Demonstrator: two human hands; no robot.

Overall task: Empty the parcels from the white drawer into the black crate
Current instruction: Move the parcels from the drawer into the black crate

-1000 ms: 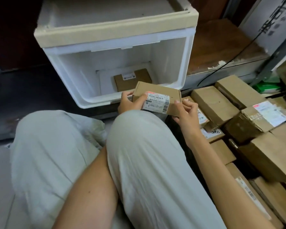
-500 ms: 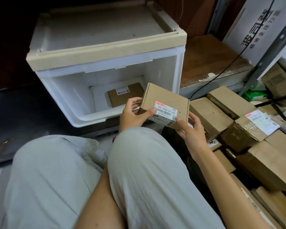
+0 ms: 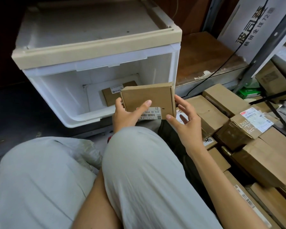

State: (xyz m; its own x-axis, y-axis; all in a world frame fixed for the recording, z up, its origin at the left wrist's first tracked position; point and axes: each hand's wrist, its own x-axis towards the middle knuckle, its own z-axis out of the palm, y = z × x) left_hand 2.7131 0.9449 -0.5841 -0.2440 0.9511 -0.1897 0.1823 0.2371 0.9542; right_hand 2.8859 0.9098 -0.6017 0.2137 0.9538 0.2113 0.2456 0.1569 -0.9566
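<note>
I hold a flat brown cardboard parcel [image 3: 153, 98] with a barcode label in front of the white drawer [image 3: 49, 96]. My left hand [image 3: 127, 116] grips its lower left corner, thumb across the front. My right hand [image 3: 186, 119] touches its right edge and lower corner with spread fingers. One more brown parcel [image 3: 112, 96] lies on the drawer's floor, partly hidden behind the held one. The black crate [image 3: 170, 136] shows only as a dark wall beside my right knee, packed with several cardboard parcels [image 3: 210, 111].
My knees in light trousers fill the lower frame. A wooden shelf board [image 3: 203, 53] with a black cable lies right of the drawer. A metal rack post [image 3: 264, 47] and a white printed carton [image 3: 248, 25] stand at the far right.
The parcel has been turned upright so its broad face points at me, label now low. My right hand's fingers have loosened and spread along its right edge.
</note>
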